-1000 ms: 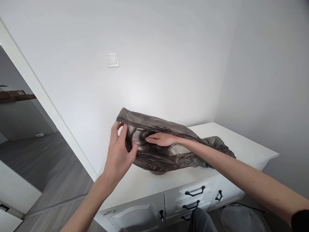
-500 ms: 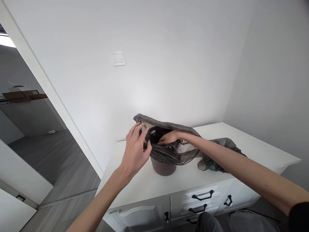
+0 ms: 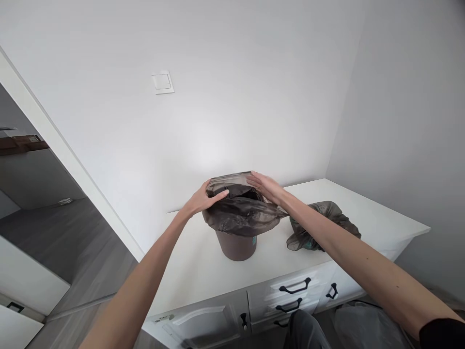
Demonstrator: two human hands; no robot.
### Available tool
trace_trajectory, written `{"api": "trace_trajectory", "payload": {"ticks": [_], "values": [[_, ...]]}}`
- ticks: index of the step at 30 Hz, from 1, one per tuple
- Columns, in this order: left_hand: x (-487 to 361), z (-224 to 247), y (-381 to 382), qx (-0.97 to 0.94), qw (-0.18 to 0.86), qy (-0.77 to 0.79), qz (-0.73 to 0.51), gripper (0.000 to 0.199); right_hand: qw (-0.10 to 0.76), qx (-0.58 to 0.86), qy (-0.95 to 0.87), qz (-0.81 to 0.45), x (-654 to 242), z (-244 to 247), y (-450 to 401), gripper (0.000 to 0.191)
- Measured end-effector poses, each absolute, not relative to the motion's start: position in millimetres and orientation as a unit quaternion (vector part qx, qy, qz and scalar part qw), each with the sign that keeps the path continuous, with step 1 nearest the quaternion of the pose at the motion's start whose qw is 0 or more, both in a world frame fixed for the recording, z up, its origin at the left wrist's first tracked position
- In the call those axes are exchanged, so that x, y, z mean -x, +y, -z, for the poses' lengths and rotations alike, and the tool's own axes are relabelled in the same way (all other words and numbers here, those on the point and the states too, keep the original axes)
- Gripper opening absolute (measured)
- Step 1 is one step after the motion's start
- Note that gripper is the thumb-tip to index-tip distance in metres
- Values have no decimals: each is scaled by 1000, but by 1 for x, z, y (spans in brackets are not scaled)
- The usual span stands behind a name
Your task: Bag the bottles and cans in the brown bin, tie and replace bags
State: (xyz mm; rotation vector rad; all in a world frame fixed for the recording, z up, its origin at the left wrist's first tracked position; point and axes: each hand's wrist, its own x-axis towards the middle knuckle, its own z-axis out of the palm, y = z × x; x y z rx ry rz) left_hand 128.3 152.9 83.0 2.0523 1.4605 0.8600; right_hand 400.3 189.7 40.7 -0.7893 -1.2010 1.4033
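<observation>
A brown bin (image 3: pixel 237 247) stands upright on the white cabinet top. A thin dark translucent bag (image 3: pixel 243 215) is draped over its mouth and hangs down around its upper part. At the bag's left edge, my left hand (image 3: pixel 208 198) grips the film, thumb on the inner side and fingers behind. My right hand (image 3: pixel 266 187) lies against the bag's right back edge, its fingers stretched out. Right of the bin, a crumpled dark bag (image 3: pixel 325 225) with green patches lies on the cabinet, partly behind my right forearm.
The white cabinet (image 3: pixel 196 278) has black handles on its front. A wall with a light switch (image 3: pixel 162 82) rises behind it. On the left is a doorway with cardboard boxes (image 3: pixel 23 144) beyond. A translucent bag (image 3: pixel 366 325) lies on the floor at the lower right.
My right hand has come out of the bag's inside to its right back edge. My left hand has closed on the left edge. The bag now sits lower and rounder over the bin.
</observation>
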Motion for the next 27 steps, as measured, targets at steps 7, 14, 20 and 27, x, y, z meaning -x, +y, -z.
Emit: {"api": "trace_trajectory", "payload": {"ticks": [7, 14, 20, 27], "values": [[-103, -56, 145, -743, 308, 531, -266, 117, 391, 306, -583, -642, -416, -15, 155, 79], [-87, -40, 111, -759, 197, 526, -328, 71, 365, 283, -632, -623, -429, 5, 140, 98], [-76, -19, 78, -788, 46, 483, -378, 36, 344, 344, -660, -573, -429, 35, 114, 117], [-68, 8, 48, -867, -200, 344, -300, 10, 540, 432, -700, -180, -423, 82, 67, 44]]}}
